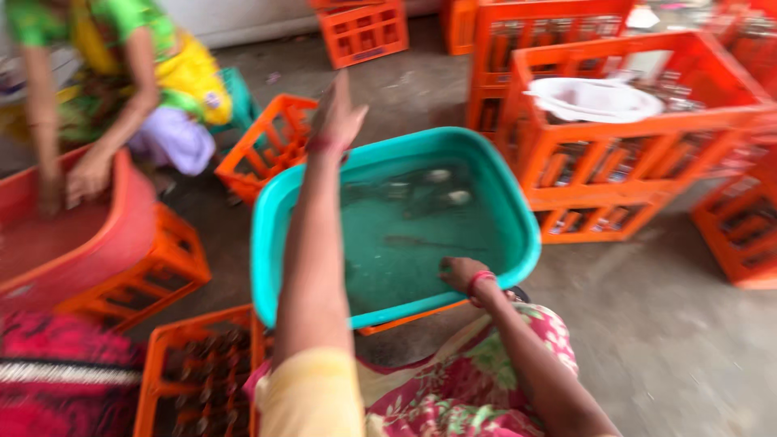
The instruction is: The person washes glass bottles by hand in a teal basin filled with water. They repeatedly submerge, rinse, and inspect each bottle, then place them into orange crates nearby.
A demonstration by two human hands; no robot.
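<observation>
While your right hand (pixel 463 275) dips into the water at the near edge of the tub (pixel 518 202), your left hand (pixel 336 121) is up in the air past the far rim, fingers spread, holding nothing. You cannot tell if the right fingers are pinching something; the water and the blur hide them.

Further out from your right hand, bottles (pixel 421 194) lie under the water near the far wall of the tub. They look like glass, so they are likely hard, wet, slippery and easy to crack. A good spot to hold one is around the middle of its body, with your whole hand wrapped round.

Full of water, the tub is probably heavy and would slosh if you tip it. It rests on an orange crate (pixel 405 317) just under your right wrist.

Off to your left, another person's hands (pixel 69 182) are in a red tub (pixel 121 218).
</observation>
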